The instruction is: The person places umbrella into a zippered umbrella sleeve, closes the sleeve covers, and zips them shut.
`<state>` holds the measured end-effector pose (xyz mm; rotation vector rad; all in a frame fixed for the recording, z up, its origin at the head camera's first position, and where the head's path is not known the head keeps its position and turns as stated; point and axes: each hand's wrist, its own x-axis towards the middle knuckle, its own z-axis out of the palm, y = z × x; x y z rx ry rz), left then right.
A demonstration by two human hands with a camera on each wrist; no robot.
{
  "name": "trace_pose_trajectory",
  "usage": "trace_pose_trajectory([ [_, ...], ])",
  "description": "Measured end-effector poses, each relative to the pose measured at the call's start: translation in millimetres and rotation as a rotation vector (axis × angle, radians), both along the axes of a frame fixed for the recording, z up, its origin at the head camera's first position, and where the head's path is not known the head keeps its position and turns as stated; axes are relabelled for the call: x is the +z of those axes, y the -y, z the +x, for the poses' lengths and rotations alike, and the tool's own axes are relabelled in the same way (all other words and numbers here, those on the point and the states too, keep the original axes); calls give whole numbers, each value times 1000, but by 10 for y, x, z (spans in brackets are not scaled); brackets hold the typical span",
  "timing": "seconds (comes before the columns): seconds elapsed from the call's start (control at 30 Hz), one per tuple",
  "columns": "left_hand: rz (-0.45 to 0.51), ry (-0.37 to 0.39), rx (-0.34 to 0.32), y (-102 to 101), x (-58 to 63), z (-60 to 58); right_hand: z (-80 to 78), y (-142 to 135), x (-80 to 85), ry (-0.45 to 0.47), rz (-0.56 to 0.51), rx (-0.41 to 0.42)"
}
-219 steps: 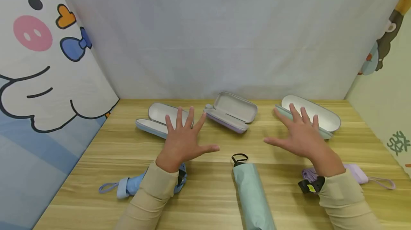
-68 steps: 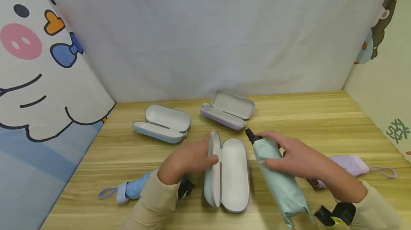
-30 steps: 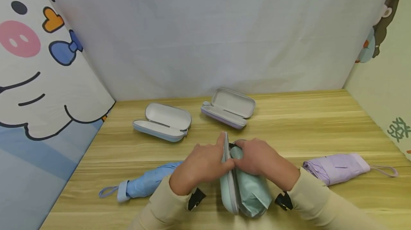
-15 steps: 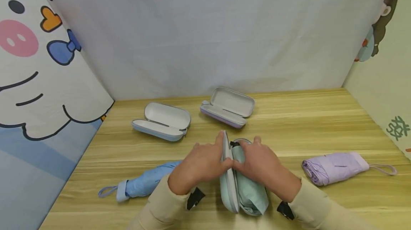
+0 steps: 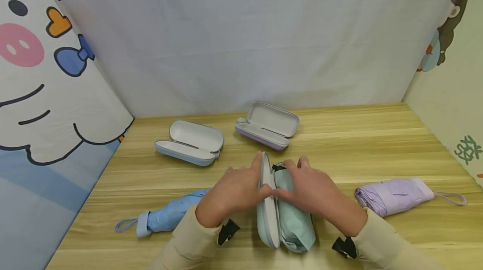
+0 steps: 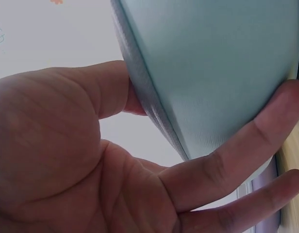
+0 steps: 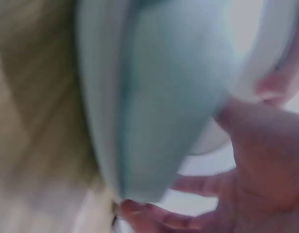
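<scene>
My left hand (image 5: pixel 237 190) holds the upright half of a mint glasses case (image 5: pixel 267 228), thumb at its rim and fingers along the outer shell. In the left wrist view that mint shell (image 6: pixel 217 73) sits between thumb and fingers. A folded mint umbrella (image 5: pixel 296 230) lies in the other half, its black end (image 5: pixel 278 167) away from me. My right hand (image 5: pixel 311 188) is over the umbrella, fingers spread and loosely bent at its far end, thumb near its left side. The blurred right wrist view shows the umbrella (image 7: pixel 174 97) along the case rim, with a gap to my palm.
An open blue glasses case (image 5: pixel 188 154) and an open lilac one (image 5: pixel 264 136) stand at the back of the wooden table (image 5: pixel 358 140). A folded blue umbrella (image 5: pixel 170 215) lies left, partly behind my left arm; a folded purple umbrella (image 5: pixel 394 196) lies right.
The mint case came from the back right to the front middle, and the mint umbrella went from the table into it. In the last half second my right hand has shifted slightly right and loosened.
</scene>
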<state>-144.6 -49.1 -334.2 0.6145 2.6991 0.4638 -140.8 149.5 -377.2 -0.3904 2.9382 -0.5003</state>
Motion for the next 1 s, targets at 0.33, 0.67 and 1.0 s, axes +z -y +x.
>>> trace_pose_trajectory([
  [0.33, -4, -5, -2, -7, -1, -7, 284, -256, 215, 194, -54, 227],
  [0.67, -25, 3, -41, 24, 8, -9, 306, -225, 54, 144, -24, 260],
  [1.0, -18, -9, -31, 21, -19, -8, -64, -255, 108, -24, -128, 301],
])
